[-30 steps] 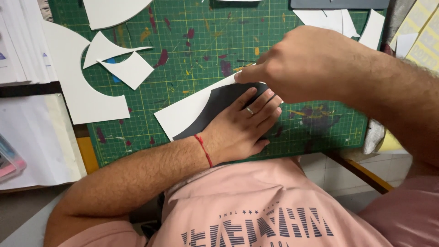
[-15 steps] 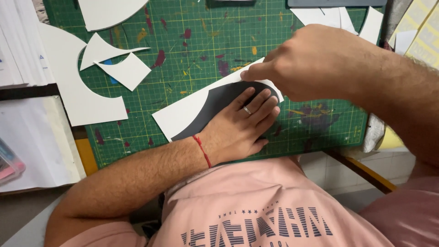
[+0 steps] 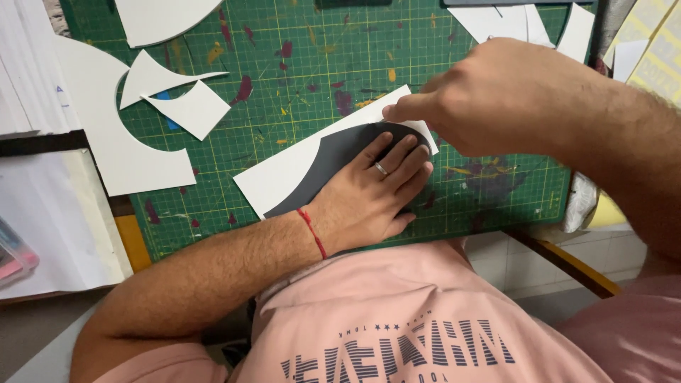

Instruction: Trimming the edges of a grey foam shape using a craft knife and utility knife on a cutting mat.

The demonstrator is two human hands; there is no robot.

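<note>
Left hand (image 3: 376, 191) lies flat, fingers spread and released, pressing down on the dark grey curved piece (image 3: 340, 159) that sits on the white card strip (image 3: 298, 170) in the middle of the green cutting mat (image 3: 298, 78). Right hand (image 3: 496, 96) hovers just above the strip's far right end, fingers curled tight, fingertip at the card's edge; whether it pinches anything I cannot tell. White offcuts (image 3: 163, 92) lie far left on the mat

You have one view only, from the camera on your head. It looks steeply down and close over your chest onto the green cutting mat (image 3: 440, 206), which fills the upper frame. Your left hand (image 3: 372, 195) sits near centre; your right hand (image 3: 496, 96) enters just above-right of it.
</note>
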